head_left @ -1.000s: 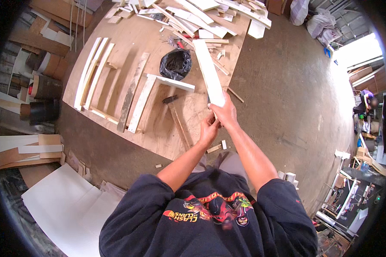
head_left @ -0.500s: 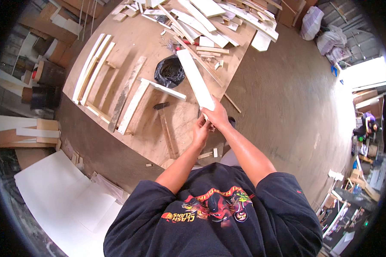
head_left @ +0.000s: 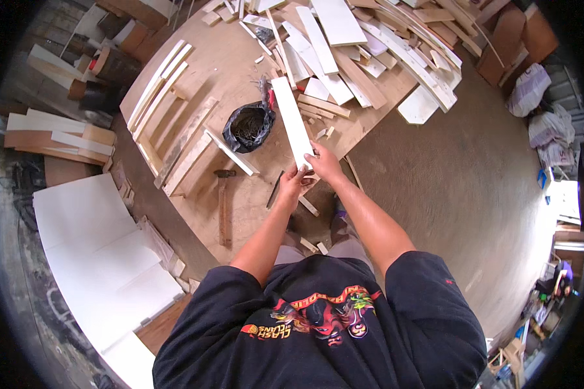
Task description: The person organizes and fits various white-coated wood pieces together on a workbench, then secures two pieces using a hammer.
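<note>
A long white wooden board (head_left: 292, 122) is held out over the worktable, its far end pointing away from me. My right hand (head_left: 324, 163) grips the right edge of its near end, thumb on top. Beside it, my left hand (head_left: 294, 184) is closed around the left corner of that end. On the tabletop to the left lies a hammer (head_left: 224, 206) with a wooden handle. A black plastic bag (head_left: 261, 137), rolled open, stands beyond it with a heap of thin dark pieces like nails inside.
The plywood worktable (head_left: 198, 211) carries a pile of white boards (head_left: 337, 24) and offcuts at the far right. A wooden frame of strips (head_left: 159, 84) lies at the left. White sheets (head_left: 91, 227) rest on the floor at lower left. White sacks (head_left: 551, 126) stand far right.
My view has shifted, so the table sits differently in it. The board has turned to point more straight ahead, and both hands have stayed at its near end.
</note>
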`<action>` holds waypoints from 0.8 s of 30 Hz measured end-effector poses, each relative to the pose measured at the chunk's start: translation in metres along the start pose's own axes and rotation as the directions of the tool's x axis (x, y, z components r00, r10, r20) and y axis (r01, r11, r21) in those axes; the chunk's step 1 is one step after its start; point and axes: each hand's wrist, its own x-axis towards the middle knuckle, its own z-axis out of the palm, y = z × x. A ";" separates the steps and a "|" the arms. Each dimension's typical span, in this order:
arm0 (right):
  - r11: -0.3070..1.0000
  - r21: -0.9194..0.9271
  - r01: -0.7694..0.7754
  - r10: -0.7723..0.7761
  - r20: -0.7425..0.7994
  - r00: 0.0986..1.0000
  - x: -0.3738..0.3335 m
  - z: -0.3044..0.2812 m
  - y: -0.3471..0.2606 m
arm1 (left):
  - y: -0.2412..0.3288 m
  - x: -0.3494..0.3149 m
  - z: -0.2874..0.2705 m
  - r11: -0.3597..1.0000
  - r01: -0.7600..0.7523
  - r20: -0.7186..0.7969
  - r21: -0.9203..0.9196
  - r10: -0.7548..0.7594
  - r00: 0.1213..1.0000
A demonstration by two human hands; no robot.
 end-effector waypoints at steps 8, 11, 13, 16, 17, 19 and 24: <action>0.988 -0.137 -0.065 0.081 0.114 0.990 0.051 -0.018 0.002 | 0.013 0.021 0.005 0.992 0.073 -0.113 0.103 -0.061 0.992; 0.983 -0.158 -0.092 0.105 0.074 0.992 0.073 -0.020 -0.002 | 0.021 0.030 0.003 0.988 0.101 -0.139 0.116 -0.085 0.987; 0.980 -0.170 -0.099 0.106 0.033 0.994 0.096 -0.023 -0.006 | 0.025 0.036 0.004 0.991 0.099 -0.154 0.092 -0.084 0.985; 0.989 -0.117 -0.085 0.090 0.041 0.995 0.134 -0.019 -0.029 | 0.026 0.044 0.004 0.991 0.064 -0.150 0.115 -0.046 0.988; 0.989 -0.122 -0.081 0.088 0.049 0.995 0.153 -0.010 -0.029 | 0.026 0.042 0.006 0.992 0.051 -0.171 0.115 -0.031 0.985; 0.992 -0.126 -0.026 0.010 -0.129 0.992 0.194 0.008 -0.028 | 0.027 0.037 0.011 0.994 0.028 -0.199 0.104 -0.006 0.980; 0.992 -0.108 0.065 -0.062 0.031 0.998 0.270 0.040 -0.028 | 0.037 0.044 0.026 0.992 -0.118 -0.331 0.049 0.127 0.935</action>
